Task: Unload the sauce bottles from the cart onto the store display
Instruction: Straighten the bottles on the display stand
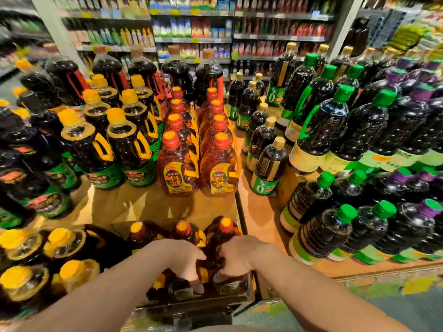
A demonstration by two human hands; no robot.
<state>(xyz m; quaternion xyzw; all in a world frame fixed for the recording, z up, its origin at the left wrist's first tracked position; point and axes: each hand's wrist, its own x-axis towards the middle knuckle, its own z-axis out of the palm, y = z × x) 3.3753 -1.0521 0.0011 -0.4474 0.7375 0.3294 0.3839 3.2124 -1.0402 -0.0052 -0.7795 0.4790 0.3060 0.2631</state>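
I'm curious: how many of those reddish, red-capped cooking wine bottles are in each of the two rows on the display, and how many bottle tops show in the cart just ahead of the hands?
Left display row: 4
Right display row: 4
Cart bottles: 3
Total: 11

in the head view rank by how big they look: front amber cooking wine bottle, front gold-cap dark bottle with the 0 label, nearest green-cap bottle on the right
1. Amber cooking wine bottle and green-cap bottle: look alike, and the green-cap one leans nearer the camera, so unranked.
2. Gold-cap dark bottle.
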